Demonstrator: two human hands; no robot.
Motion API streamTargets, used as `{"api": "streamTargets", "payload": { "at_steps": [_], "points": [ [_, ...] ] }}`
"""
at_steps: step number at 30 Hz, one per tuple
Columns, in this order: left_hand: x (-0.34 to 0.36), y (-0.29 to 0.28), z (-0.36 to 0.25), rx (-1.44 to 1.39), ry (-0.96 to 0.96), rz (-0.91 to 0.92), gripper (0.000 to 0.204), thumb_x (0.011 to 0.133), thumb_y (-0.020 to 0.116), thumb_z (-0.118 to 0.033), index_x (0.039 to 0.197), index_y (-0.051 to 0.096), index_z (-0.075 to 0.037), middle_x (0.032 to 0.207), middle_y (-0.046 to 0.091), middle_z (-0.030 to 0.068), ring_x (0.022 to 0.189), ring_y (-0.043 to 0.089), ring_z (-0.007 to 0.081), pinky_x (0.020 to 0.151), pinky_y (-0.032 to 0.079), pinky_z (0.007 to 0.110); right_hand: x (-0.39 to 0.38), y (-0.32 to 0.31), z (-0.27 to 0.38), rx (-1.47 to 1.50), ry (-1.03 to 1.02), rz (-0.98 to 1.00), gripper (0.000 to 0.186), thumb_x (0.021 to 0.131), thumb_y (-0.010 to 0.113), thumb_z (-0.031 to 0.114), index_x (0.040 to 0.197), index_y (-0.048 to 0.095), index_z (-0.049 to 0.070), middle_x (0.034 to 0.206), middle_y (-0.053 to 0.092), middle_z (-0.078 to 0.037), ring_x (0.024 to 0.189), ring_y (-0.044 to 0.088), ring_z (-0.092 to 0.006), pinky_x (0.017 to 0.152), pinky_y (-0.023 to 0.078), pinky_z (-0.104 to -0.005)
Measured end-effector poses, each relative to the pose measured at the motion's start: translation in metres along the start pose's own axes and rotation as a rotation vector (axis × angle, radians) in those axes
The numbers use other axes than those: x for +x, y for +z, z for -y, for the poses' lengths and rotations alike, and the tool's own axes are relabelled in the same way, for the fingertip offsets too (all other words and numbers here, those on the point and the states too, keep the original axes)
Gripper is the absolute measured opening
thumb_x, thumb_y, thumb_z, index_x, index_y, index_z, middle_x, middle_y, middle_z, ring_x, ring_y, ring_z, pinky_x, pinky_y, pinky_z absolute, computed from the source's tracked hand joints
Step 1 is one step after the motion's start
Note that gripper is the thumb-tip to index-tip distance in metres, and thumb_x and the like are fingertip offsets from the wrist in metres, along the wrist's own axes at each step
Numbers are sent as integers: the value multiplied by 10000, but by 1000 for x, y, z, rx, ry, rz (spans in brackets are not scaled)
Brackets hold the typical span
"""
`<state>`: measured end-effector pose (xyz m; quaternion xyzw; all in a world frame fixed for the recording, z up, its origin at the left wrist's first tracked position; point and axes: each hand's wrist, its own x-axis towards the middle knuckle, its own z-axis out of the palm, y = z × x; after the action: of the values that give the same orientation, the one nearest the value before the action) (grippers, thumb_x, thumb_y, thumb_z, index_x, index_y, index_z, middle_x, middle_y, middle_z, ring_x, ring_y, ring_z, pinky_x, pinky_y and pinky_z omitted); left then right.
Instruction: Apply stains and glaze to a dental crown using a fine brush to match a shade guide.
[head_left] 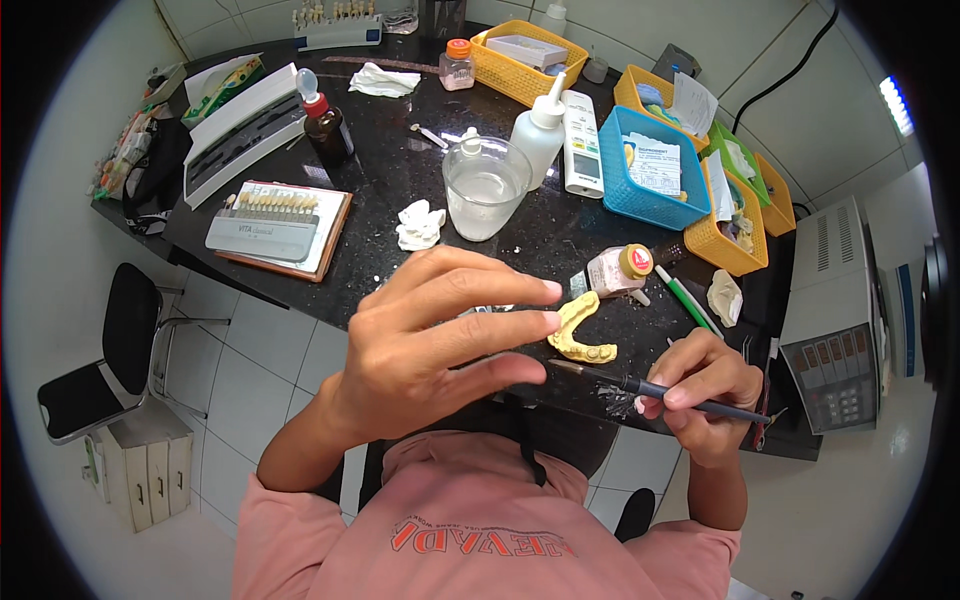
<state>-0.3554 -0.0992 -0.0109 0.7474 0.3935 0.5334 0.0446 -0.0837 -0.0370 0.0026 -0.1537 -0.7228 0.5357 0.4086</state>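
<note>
My left hand (440,340) is raised over the near edge of the black counter, its fingers stretched and thumb apart, with nothing visible between them. In my right hand (705,390) is a thin dark-handled brush (630,383), gripped between thumb and fingers. Its pale pointed tip reaches left, close to my left thumb. Just beyond the tip lies a yellow U-shaped dental cast (580,338) on the counter. Behind the cast a small jar of pink powder (615,270) lies tilted, its cap gold and red. A small pale pinkish bit shows by my right fingertips, too small to name.
A glass of cloudy liquid (487,195), a white squeeze bottle (540,130) and a brown dropper bottle (326,125) stand farther back. Blue basket (650,205) and yellow baskets (525,75) line the back and right. A tooth shade guide (262,235) lies left; green pen (687,300) right.
</note>
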Motion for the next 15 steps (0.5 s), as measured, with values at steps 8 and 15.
{"api": "streamTargets", "payload": {
  "at_steps": [8,15],
  "points": [
    [-8,13,-14,-258,-24,-3,228,734,846,-98,938,768,-35,868,753,71,807,727,190,764,562,324,-5,8,1,-3,-10,9,128,758,792,11,866,728,37,841,668,-143,682,682,-179,603,567,-260],
    [-50,-18,-24,-220,-218,37,196,771,816,-71,963,776,-59,883,768,62,808,739,164,776,563,324,-16,4,1,62,-26,-133,226,834,801,139,935,632,28,797,606,-110,641,654,-154,564,568,-244]
  ]
}}
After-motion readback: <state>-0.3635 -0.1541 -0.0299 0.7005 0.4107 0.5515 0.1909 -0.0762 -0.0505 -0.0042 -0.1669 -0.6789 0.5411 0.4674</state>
